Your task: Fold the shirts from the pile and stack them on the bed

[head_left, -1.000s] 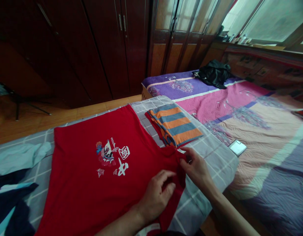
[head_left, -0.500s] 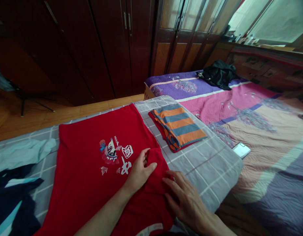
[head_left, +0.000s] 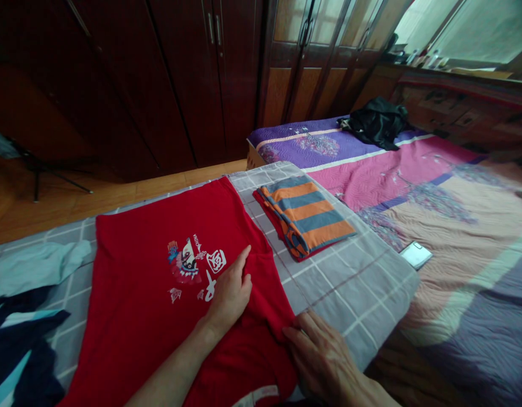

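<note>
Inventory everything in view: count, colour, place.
Shirt: one, red, on cover
Folded cloths: two, orange-grey over red, beside shirt
Pale cloth: one, pale, left
Dark cloth: one, mostly navy, left
Cover: one, grey, under shirt
Bed: one, multicoloured, right
Bundle: one, black, on bed
Phone: one, silvery, right
Cupboards: several, brown, back
Stand: one, dark, left
Window: one, pale, right
Sill items: several, mixed, by window
Left hand: one, bare, on shirt
Right hand: one, bare, on shirt

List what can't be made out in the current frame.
All in the head view:
White lettering: lower character partly hidden by the left hand.
Red shirt: cut off by the bottom edge.
Navy garment: cut off by the left edge.
Windowsill items: too small, blurred.
</note>
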Demonstrator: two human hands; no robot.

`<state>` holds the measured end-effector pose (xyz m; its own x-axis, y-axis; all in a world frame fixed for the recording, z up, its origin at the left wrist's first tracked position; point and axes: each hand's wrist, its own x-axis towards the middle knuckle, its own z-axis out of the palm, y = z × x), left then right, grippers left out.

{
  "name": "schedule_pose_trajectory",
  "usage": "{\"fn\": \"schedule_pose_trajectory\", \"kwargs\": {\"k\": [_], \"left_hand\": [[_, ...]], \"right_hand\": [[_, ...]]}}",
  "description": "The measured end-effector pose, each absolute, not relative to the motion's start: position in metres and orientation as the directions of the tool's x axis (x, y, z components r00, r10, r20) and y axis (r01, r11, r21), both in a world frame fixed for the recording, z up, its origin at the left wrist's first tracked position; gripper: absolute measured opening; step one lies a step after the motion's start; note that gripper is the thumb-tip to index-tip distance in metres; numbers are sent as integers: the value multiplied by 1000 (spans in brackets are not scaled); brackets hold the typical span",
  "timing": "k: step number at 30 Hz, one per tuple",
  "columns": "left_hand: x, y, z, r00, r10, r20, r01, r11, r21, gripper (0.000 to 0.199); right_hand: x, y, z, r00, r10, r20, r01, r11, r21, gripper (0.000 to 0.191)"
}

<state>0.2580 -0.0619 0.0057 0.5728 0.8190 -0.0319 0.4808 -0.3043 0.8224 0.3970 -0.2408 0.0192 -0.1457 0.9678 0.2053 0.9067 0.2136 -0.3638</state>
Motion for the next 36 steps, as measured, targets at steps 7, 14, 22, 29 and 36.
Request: {"fn": "schedule_pose_trajectory", "kwargs": {"k": [7, 14, 22, 29, 36], "left_hand": [[246, -64, 31, 779, 609, -151, 469, -406, 784, 83], [240, -51, 32, 785, 600, -153, 422, -337, 842, 71], [237, -45, 26, 762, 632, -141, 527, -477, 703, 57], [238, -49, 21, 782, 613, -114, 517, -536, 667, 55], [231, -48, 33, 792, 583, -183, 550, -550, 628, 55]], "right_hand": [[395, -236, 17, -145, 968, 202, 891, 217, -398, 26], [395, -235, 20, -176, 971, 164, 863, 232, -449, 20], [394, -236, 20, -270, 963, 2, 862, 243, -445, 20], [397, -234, 24, -262, 959, -105, 882, 193, -431, 17], [402, -217, 41, -288, 954, -89, 869, 221, -444, 13]]}}
